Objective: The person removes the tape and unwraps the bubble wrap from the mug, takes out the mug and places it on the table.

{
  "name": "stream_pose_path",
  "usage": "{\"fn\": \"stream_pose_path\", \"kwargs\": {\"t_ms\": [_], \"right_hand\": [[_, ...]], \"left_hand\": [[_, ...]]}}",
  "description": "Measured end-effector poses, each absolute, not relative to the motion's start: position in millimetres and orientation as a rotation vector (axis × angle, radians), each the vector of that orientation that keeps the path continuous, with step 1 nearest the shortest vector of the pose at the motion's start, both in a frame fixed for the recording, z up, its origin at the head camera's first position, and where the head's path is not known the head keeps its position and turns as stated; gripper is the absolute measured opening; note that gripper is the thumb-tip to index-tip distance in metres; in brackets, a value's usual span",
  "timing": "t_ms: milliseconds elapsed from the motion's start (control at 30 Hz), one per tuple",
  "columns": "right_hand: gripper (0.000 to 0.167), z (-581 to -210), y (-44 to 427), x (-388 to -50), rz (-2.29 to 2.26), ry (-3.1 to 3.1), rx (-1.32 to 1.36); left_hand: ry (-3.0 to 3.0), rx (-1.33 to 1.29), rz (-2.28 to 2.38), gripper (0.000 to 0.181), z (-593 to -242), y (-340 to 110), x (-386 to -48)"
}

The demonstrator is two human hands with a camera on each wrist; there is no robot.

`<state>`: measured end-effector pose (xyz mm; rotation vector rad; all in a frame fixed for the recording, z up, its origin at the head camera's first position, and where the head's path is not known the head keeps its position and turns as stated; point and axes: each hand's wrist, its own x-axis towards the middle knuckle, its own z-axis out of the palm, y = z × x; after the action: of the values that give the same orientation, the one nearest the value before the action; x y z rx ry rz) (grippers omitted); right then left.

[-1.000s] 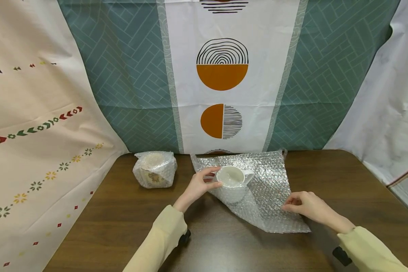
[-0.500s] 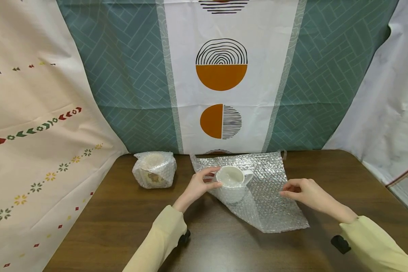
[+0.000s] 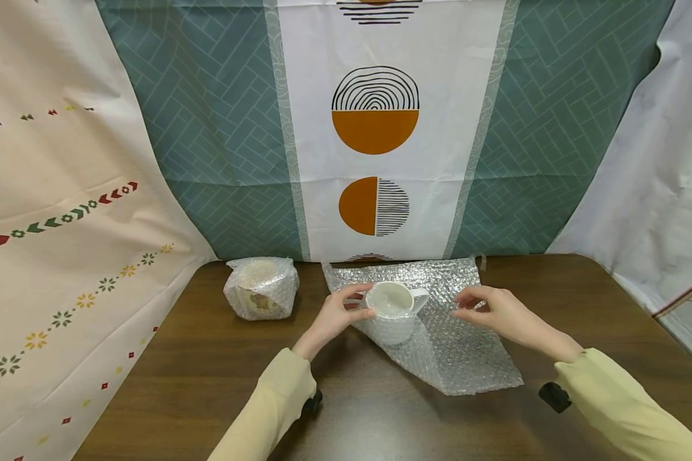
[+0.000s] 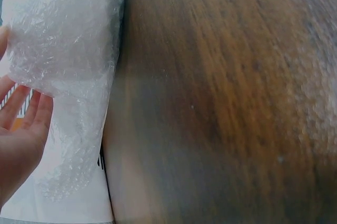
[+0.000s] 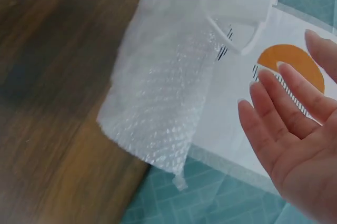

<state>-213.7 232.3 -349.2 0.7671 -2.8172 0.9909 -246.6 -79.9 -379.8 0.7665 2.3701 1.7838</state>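
Observation:
A white mug (image 3: 393,301) stands upright on a sheet of bubble wrap (image 3: 464,355), its handle pointing right. One side of the wrap is drawn up around the mug's left and front. With fingers and thumb, my left hand (image 3: 336,318) holds the mug's left side through the wrap. In the left wrist view, those fingers (image 4: 31,111) press on the wrap. To the right of the handle, my right hand (image 3: 498,314) hovers over the sheet, holding nothing. Its fingers (image 5: 271,111) are spread and slightly bent in the right wrist view.
A bundle wrapped in bubble wrap (image 3: 261,288) sits at the back left of the brown wooden table (image 3: 207,384). Patterned cloths hang behind the table (image 3: 375,128) and along the left side (image 3: 52,256).
My right hand has come away from the sheet's right edge and moved left and farther back, toward the mug's handle. The left hand and the mug have stayed in place.

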Motion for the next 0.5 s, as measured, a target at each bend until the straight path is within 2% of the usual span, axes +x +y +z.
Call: {"fn": "stream_pose_path", "kwargs": {"t_ms": [233, 500], "right_hand": [[0.054, -349, 216, -222, 1.049, -2.793, 0.829], [0.067, -351, 195, -233, 1.022, -2.810, 0.870]], "left_hand": [[2.373, 0.802, 1.778, 0.050, -379, -80, -246], [2.380, 0.799, 1.775, 0.051, -388, -81, -253]]}}
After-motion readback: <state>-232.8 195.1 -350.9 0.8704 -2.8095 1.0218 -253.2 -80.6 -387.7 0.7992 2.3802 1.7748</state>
